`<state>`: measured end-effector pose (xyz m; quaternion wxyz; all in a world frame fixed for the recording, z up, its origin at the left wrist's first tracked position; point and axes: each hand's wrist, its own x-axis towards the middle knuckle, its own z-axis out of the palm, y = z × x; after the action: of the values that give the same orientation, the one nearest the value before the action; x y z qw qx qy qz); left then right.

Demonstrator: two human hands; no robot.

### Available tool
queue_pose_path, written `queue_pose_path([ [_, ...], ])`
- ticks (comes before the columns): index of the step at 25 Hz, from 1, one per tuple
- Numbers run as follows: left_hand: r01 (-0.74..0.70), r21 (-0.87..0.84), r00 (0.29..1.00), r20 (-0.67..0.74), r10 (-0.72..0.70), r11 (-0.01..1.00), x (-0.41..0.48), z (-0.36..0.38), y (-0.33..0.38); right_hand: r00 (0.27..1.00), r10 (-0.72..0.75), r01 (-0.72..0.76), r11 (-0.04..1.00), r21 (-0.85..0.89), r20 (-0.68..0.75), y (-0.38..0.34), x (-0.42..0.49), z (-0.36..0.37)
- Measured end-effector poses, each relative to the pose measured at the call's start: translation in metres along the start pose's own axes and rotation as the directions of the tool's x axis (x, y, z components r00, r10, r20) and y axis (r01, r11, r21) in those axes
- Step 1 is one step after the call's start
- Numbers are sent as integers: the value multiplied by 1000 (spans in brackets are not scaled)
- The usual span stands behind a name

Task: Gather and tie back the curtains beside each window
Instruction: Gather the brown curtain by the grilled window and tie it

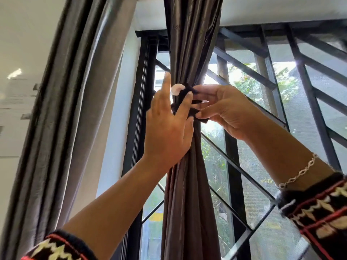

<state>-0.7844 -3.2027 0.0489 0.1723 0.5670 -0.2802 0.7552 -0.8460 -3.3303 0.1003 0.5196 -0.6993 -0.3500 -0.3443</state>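
curtain: gathered grey-brown satin curtain [189, 44], bunched before black window grille [244, 67] | feel: soft, light, slippery | tie: dark fuzzy tie-back with white pompom [185, 89] wraps its waist | left hand [169, 128]: fingers straight, pressing tie | right hand [225, 109]: pinching, seemingly, 2 tie ends | hold: tie ends, not fabric

The gathered brown curtain [187, 44] hangs before the barred window [309, 104], carrying a dark tie [187, 89] at its pinched waist.
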Motion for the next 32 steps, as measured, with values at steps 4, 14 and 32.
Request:
queue_pose_path([
  [4, -81, 63, 994, -71, 85, 995, 30, -15, 3, 995, -93, 87, 985, -151, -31, 0, 2, 0],
  [14, -45, -109, 975, 211, 68, 993, 54, -5, -9, 956, -283, 278, 773, -571, 82, -14, -1, -27],
  [32, 512, -645, 858, 357, -369, 567, 59, -14, -8, 699, -709, 441, 525, -728, -87, 23, 37, 7],
])
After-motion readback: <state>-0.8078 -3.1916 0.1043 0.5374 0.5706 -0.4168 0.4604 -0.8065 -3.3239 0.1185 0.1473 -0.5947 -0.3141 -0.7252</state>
